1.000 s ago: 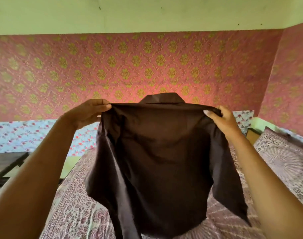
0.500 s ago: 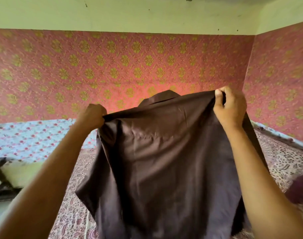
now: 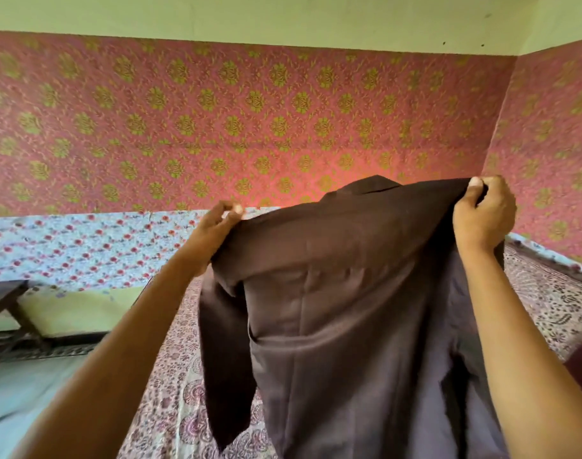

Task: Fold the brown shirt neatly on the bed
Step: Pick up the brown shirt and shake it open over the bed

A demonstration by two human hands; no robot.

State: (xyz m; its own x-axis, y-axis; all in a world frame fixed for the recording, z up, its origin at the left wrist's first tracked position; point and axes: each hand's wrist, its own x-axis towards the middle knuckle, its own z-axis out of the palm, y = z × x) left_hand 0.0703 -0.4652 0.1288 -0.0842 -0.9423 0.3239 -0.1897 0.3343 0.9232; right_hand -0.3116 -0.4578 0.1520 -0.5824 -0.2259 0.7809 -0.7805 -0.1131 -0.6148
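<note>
shirt: the brown shirt (image 3: 349, 309) is up in the air, not on the bed (image 3: 177, 409) yet. It hangs by its shoulders with the back facing the person, and the collar (image 3: 372, 185) pokes up at 12 o'clock.
left hand: the left hand (image 3: 216, 223) pinches the shoulder at the shirt's 10 o'clock corner, thumb and fingertips closed on the cloth.
right hand: the right hand (image 3: 481, 213) has its fingers curled over the other shoulder at 2 o'clock and sits higher, so the top edge slopes.
sleeve: the short sleeve (image 3: 226, 359) dangles loose toward 7 o'clock. The other one is hidden behind the right forearm, can't tell how it lies.
step imo: this looks like the shake-out before laying it down.
how to do it well: level both hands first, pull the shoulders taut so the back panel loses those creases, then lower it flat onto the bedspread at 6 o'clock, hem landing first.
watch out: I'd guess the sleeves could tuck under as it lands, so spread them out before folding.
</note>
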